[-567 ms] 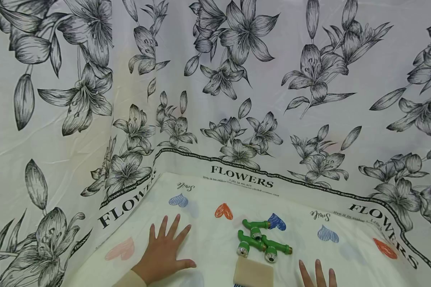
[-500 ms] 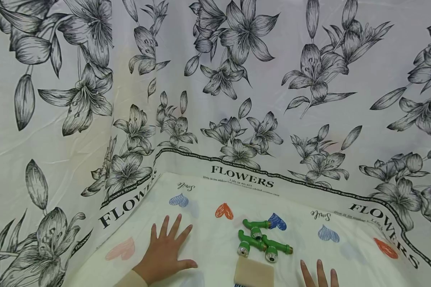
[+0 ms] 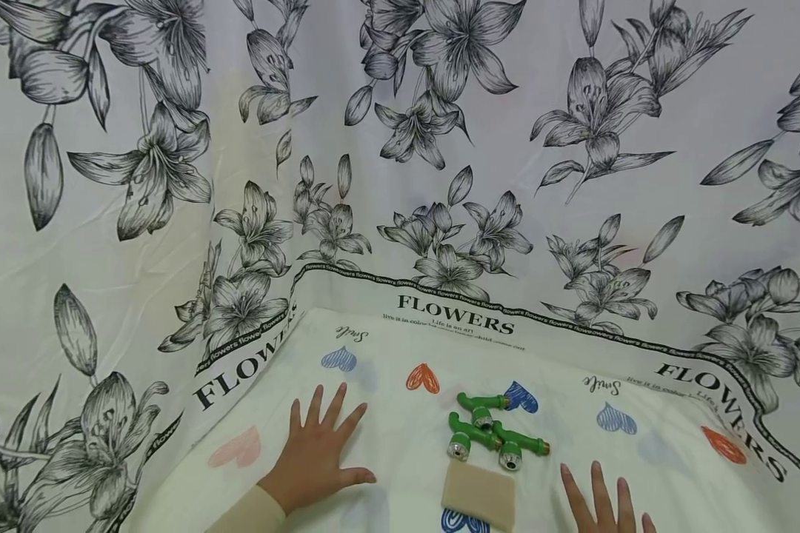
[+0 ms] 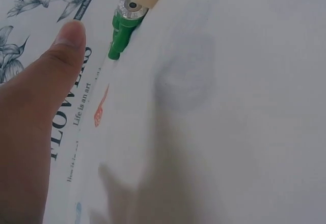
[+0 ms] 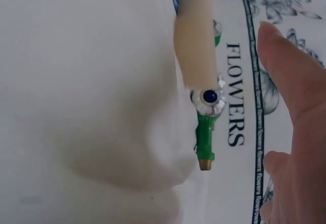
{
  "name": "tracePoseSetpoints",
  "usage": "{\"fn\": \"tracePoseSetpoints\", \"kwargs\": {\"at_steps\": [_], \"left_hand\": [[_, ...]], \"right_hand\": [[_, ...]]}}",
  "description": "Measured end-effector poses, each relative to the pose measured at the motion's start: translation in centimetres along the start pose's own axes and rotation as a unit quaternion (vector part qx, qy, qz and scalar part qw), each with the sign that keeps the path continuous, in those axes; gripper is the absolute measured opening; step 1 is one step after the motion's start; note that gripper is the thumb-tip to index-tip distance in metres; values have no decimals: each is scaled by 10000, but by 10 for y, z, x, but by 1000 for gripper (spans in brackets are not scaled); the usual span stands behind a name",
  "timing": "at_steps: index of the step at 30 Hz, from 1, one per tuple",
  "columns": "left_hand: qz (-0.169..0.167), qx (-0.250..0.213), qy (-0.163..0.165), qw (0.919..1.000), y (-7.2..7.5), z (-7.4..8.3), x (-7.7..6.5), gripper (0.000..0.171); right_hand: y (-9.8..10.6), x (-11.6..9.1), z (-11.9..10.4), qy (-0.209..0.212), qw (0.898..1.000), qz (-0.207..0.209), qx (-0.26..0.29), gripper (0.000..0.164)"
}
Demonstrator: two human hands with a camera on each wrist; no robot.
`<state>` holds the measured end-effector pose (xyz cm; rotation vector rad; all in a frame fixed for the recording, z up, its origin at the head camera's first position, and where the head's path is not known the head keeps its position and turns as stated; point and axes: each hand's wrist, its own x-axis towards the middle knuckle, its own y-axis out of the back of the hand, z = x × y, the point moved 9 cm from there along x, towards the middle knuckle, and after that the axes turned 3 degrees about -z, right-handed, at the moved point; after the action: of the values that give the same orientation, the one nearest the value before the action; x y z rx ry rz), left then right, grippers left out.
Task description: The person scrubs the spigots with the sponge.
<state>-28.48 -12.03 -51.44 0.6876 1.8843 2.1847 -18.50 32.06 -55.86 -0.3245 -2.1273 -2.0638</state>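
Note:
Fingers spread, palm down, my left hand (image 3: 316,455) lies over the white cloth at the left in the head view, holding nothing. At the lower right my right hand (image 3: 600,511) also has its fingers apart and holds nothing; the frame edge cuts off its palm. Between the hands are three small green taps, one at the back (image 3: 483,403), one at the left (image 3: 470,429) and one at the right (image 3: 523,443), with silvery round ends and brass-coloured threads. In front of them is a beige rectangular block (image 3: 478,492), its far edge close to the taps. Neither hand touches these things.
White cloth (image 3: 400,437) printed with coloured hearts covers the surface. Behind and to the left hangs a white curtain (image 3: 507,133) with black flower drawings, its lettered border (image 3: 456,314) meeting the back edge of the surface.
The head view has tilted slightly down, so the surface sits higher in it and more of the right hand and beige block shows. Both hands stay spread; the taps keep their arrangement.

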Motion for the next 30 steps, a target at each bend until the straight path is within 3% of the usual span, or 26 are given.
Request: {"fn": "tracePoseSetpoints", "kwargs": {"at_steps": [2,4,6,12,15,18,22,25,30], "left_hand": [[44,92,0,9999,0,-2,2,112],[73,150,6,9999,0,-4,2,112],[60,128,7,9999,0,-5,2,112],[71,-19,-33,10000,0,-4,3,110],[173,-89,-129,9997,2,-1,5,108],[271,-209,-274,9990,5,3,6,106],[458,-483,-419,9969,6,7,8,107],[688,-839,-522,9927,9,11,8,106],[807,-1459,-545,9845,11,25,14,101]], "right_hand": [[-2,8,-2,-275,9968,-738,157,133],[1,12,-7,-423,9929,-1043,383,133],[9,14,-14,-413,9929,-975,535,132],[38,15,-43,3,9983,-209,541,133],[46,21,-55,193,9960,-24,867,136],[52,27,-64,480,9848,119,1662,135],[59,32,-75,939,9551,159,2807,136],[60,37,-85,1145,9428,92,3128,136],[52,48,-100,1225,9361,-170,3292,130]]}}
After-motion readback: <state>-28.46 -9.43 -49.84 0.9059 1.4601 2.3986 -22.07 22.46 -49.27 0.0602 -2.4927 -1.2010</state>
